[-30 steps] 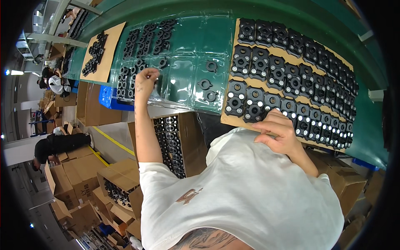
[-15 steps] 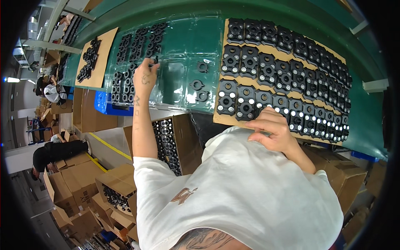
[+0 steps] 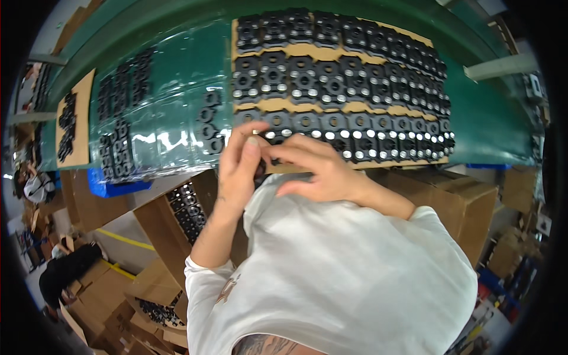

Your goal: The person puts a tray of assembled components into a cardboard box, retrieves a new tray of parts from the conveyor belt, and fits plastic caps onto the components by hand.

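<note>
My left hand is at the near left corner of a cardboard sheet, its thumb and fingers drawn together over the first black part of the near row. What they grip is hidden. My right hand comes in from the right. Its fingers reach toward the left fingertips, and its thumb stands apart. Several rows of black plastic parts with round holes and shiny silver discs lie on the sheet. Just left of the sheet, several loose black rings lie on the clear plastic film.
More black rings lie grouped farther left on the green table. Beyond them, a smaller cardboard sheet carries a black pile. Below the table edge stand a blue bin and open cartons. Another person bends over boxes at lower left.
My left hand has moved right, from the grouped rings to the board's near left corner. My right hand has come left to meet it. The view has turned, so the board appears farther left.
</note>
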The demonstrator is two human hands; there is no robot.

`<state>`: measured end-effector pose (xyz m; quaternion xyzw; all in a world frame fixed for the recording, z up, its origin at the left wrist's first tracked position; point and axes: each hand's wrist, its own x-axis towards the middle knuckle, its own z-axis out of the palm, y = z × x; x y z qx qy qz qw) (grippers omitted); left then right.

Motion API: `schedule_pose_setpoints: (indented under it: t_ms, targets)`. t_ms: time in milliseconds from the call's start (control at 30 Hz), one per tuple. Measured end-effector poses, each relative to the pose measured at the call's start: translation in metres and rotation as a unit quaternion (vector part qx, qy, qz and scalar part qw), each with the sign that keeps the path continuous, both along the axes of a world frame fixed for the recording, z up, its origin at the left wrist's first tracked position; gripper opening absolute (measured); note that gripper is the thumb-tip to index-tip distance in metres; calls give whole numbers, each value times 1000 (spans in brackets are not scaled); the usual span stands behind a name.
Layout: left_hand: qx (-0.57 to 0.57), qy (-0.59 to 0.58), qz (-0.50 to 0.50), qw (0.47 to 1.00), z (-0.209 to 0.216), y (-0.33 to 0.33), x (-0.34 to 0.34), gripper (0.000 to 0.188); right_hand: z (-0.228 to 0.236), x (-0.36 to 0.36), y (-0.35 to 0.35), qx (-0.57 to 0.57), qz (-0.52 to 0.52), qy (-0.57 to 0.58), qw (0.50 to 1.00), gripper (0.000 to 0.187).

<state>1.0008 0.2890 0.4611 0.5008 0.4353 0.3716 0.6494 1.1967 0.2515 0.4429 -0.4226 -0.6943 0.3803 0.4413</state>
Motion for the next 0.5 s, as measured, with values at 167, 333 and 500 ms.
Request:
schedule_pose_setpoints:
  t_ms: [167, 333, 500]
  targets:
    - [-6, -122, 9, 992, -22, -28, 34, 46, -13, 2, 3, 97, -10, -39, 995, 28]
    - [79, -97, -11, 992, -22, -31, 37, 34, -5, 17, 1, 65, -99, 29, 992, 24]
    - [345, 96, -145, 922, -42, -32, 34, 34, -12, 81, 13, -98, -300, 77, 946, 21]
